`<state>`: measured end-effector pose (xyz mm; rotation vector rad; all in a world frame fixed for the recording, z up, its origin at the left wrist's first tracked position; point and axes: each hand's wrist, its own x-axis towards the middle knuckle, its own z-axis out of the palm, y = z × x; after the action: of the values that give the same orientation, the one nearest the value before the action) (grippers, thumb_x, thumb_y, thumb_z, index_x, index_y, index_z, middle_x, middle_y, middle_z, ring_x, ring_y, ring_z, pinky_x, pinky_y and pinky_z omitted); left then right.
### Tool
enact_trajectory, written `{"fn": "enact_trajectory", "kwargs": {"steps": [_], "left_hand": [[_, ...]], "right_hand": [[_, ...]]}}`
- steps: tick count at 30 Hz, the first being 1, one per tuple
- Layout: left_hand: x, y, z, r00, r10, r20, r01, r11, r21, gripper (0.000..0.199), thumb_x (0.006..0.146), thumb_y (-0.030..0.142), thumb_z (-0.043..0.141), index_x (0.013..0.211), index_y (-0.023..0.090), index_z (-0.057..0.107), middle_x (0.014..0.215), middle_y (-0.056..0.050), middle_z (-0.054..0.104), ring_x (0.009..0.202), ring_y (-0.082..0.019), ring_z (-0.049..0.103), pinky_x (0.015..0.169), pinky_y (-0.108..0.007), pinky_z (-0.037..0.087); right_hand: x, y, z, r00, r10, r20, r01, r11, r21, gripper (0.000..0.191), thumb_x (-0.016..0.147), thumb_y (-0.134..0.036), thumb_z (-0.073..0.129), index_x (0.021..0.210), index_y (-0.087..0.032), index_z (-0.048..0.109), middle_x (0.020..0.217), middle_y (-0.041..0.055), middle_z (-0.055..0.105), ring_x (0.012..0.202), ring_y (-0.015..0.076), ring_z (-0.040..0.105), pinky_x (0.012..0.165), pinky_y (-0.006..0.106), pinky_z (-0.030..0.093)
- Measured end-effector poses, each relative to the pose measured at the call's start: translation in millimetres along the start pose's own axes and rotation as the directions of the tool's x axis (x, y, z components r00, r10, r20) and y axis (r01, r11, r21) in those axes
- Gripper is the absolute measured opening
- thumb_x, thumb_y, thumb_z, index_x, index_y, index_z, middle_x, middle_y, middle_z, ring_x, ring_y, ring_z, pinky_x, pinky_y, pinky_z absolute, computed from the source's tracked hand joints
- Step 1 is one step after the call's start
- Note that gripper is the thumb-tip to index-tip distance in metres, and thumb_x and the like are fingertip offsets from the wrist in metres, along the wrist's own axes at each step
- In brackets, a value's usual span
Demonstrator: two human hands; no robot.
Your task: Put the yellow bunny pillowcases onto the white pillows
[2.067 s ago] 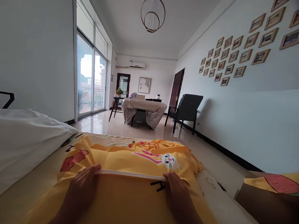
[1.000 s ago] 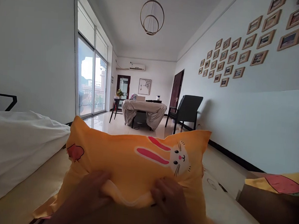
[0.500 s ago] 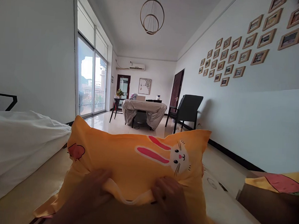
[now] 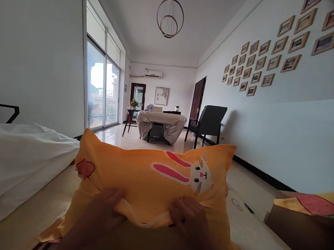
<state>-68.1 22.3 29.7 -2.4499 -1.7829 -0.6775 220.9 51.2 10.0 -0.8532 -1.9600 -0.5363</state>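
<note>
An orange pillow with a printed white rabbit stands upright right in front of me, its two top corners poking up. My left hand is closed on the near edge of its fabric, left of the middle. Level with it on the right, my right hand pinches the same edge. Between the two hands the pale-trimmed edge sags in a shallow curve. Shadow darkens both hands and the lower part of the pillow, so the fingertips are partly hidden.
White cloth is heaped at the left. On the right a brown cardboard box has orange and pink fabric on top. Farther off stand a covered table and a dark chair on the tiled floor.
</note>
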Motion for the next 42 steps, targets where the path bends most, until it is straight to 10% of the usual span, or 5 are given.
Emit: {"fn": "enact_trajectory", "kwargs": {"steps": [42], "left_hand": [[1.5,1.3,0.4,1.000,-0.015,-0.013,0.015,1.000,-0.004,0.011,0.077,0.029,0.053,0.083,0.020,0.052,0.085,-0.005,0.061,0.080,-0.022,0.055,0.069,-0.031,0.035]], "right_hand": [[0.0,-0.9,2.4,1.000,0.006,-0.013,-0.006,0.999,-0.032,0.029,0.088,-0.020,0.049,0.059,-0.019,0.044,0.053,-0.0018,0.049,0.053,0.0109,0.044,0.056,0.026,0.022]]}}
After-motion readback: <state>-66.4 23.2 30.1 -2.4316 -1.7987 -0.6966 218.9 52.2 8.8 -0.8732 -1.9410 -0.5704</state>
